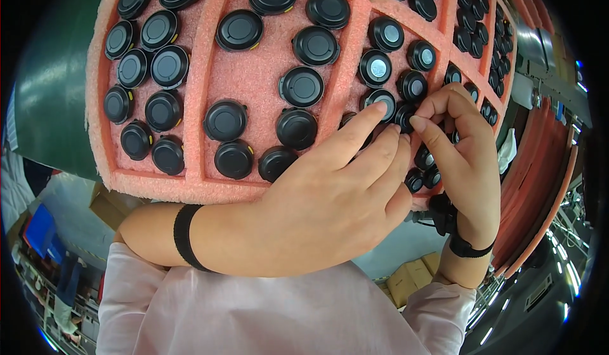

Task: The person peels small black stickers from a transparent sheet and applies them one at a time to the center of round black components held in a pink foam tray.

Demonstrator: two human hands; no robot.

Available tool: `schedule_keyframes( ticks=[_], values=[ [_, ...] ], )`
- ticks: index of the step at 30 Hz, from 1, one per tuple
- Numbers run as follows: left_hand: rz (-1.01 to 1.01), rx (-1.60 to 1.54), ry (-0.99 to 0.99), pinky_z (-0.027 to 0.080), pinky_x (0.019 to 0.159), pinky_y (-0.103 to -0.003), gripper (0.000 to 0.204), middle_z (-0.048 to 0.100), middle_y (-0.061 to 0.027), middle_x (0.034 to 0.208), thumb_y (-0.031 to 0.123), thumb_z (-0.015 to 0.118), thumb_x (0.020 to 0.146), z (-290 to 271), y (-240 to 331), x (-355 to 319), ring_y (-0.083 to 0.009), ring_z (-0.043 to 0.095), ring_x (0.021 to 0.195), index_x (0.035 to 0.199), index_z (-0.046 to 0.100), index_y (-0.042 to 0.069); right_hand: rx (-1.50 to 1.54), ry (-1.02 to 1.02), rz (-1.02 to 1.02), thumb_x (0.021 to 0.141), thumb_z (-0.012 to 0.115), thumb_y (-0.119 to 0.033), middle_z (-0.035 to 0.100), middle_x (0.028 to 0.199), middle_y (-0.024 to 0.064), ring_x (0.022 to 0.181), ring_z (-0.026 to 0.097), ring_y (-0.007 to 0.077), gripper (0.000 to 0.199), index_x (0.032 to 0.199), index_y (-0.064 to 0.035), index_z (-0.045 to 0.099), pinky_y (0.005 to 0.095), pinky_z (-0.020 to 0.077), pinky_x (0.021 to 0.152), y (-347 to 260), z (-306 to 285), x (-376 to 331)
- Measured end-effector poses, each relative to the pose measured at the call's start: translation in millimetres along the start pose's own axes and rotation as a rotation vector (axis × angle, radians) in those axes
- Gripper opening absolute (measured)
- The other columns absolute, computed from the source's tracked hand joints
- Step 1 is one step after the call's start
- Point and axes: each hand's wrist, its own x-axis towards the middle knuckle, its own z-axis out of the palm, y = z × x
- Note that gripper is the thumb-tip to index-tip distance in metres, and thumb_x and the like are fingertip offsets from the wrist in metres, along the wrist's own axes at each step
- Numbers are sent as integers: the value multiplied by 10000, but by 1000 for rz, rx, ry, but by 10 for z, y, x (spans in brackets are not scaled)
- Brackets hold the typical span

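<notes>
A pink foam tray (202,120) with walled compartments spreads before me, holding many black round parts, several of them with pale discs in their centres. My left hand (339,203) reaches across from the lower left, its index finger resting by a pale-centred part (379,104). Its other fingertips press together at a small black round part (405,117). From the right, my right hand (462,149) closes thumb and index finger at the far side of that same part. Both hands meet there, fingers covering most of it. My left thumb is hidden.
A green surface (54,108) lies left of the tray. Pink foam sheets (539,171) are stacked at the right. Cardboard boxes (409,282) stand below, beyond my right sleeve, and a blue bin (41,228) is at the far lower left. Black bands circle both my wrists.
</notes>
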Motion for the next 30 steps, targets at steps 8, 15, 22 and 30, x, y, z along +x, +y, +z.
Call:
schedule_keyframes(
  ticks=[8,15,22,30],
  values=[
    [34,6,7,382,1169,-536,240,707,-220,1105,245,616,828,19,-19,-4,-348,607,1162,880,707,29,-57,12,-25,922,656,-1,503,931,10,818,472,91,72,958,19,597,241,400,745,6,18,7],
    [14,-8,-8,414,1138,-539,199,697,-202,1150,223,620,799,-3,-5,4,-319,608,1183,843,672,36,-74,36,-49,906,670,7,522,912,35,813,496,132,76,949,24,610,268,424,746,12,41,15],
    [13,-16,-26,431,1120,-541,183,692,-194,1172,212,622,787,-24,-12,12,-306,614,1189,831,657,38,-91,81,-89,879,700,21,542,866,72,786,531,188,88,939,23,636,314,457,727,44,71,15],
    [38,-4,-21,366,1180,-520,248,699,-223,1123,245,605,834,1,-34,4,-346,612,1153,876,706,23,-19,201,-22,861,694,48,587,914,87,812,556,229,113,955,9,644,345,470,753,15,129,-55]
  ],
)
